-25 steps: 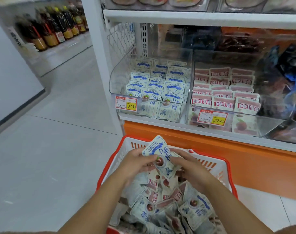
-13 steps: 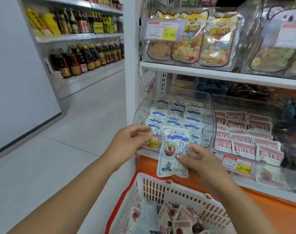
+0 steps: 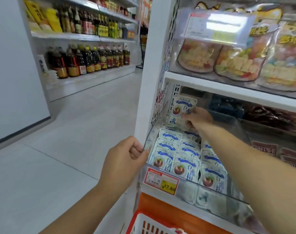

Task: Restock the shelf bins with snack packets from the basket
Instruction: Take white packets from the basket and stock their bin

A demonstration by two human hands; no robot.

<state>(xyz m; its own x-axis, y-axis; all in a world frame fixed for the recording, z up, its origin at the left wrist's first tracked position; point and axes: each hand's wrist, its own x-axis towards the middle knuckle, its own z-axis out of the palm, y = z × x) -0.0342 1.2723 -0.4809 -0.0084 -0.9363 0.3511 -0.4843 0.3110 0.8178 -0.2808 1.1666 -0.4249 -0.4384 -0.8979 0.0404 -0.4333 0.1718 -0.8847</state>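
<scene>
A blue-and-white snack packet (image 3: pixel 181 112) is pinched upright, long axis vertical, in the right hand (image 3: pixel 197 118), just above the back of the clear bin (image 3: pixel 154 132) and its matching packets (image 3: pixel 186 152). The bin's left wall edge is gripped by the left hand (image 3: pixel 125 159), nearer the front.

The lower shelf (image 3: pixel 194 213) carries a clear bin (image 3: pixel 149 142) at its left end, packed with blue-and-white plum packets (image 3: pixel 186 154), a neighbouring bin (image 3: pixel 241 129) of red-labelled packets (image 3: pixel 265 147) just beside it, while candy bags (image 3: pixel 236 65) fill the shelf above (image 3: pixel 211 85).
</scene>
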